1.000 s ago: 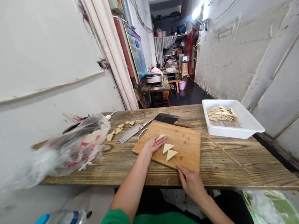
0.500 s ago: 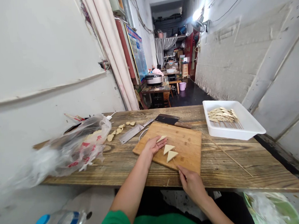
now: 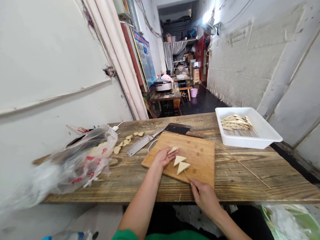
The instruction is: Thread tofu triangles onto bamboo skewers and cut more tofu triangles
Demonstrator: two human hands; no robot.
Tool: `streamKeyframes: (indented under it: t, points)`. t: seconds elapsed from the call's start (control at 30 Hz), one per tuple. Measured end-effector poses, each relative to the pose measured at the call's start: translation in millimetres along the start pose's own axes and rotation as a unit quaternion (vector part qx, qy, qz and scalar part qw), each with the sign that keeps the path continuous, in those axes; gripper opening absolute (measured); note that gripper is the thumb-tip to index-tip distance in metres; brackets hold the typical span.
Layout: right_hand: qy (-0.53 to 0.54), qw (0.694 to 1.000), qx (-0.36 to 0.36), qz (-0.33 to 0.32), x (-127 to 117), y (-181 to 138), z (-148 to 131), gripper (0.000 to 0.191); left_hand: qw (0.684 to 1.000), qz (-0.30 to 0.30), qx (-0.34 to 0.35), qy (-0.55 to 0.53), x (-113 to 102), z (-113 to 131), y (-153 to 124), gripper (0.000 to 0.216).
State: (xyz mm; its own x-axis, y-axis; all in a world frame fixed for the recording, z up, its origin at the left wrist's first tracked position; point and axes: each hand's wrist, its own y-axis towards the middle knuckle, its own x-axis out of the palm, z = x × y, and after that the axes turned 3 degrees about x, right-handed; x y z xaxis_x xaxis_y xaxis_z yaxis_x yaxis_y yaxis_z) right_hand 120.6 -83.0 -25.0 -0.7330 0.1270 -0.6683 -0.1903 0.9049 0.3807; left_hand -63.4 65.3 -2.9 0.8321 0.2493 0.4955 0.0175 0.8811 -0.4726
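Observation:
My right hand [image 3: 205, 194] pinches a thin wooden skewer [image 3: 186, 174] at the near edge of the cutting board [image 3: 199, 150]. The skewer's tip end runs into a pale triangular slice [image 3: 183, 166]. Just beyond lies a second triangular slice [image 3: 179, 160], in line with the first; whether the skewer passes through it I cannot tell. On the board's left side, my left hand [image 3: 164, 157] holds a third triangular slice [image 3: 173, 150] between thumb and fingers.
Behind the board lie two cleavers, one metal-handled [image 3: 140, 146] and one dark-bladed [image 3: 177, 128]. Round pale pieces [image 3: 117, 149] and a plastic bag [image 3: 83, 162] are left. Loose skewers [image 3: 245, 166] lie right, near a white tray [image 3: 260, 139] of skewered pieces. A person sits far back.
The view has shifted slightly. Both hands keep nearly the same place over the board, with the slices and skewer little changed.

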Motion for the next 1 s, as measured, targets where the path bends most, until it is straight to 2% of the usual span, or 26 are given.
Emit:
streamKeyframes:
  t: [0.6,1.0]
  points:
    - [-0.001,0.999,0.037,-0.011,8,4,-6,0.034,0.999,-0.004,0.013,0.048,2,0,-5,0.005]
    - [-0.075,0.996,0.034,-0.026,16,8,-12,0.033,0.999,-0.001,0.012,0.050,0,-1,-2,0.006]
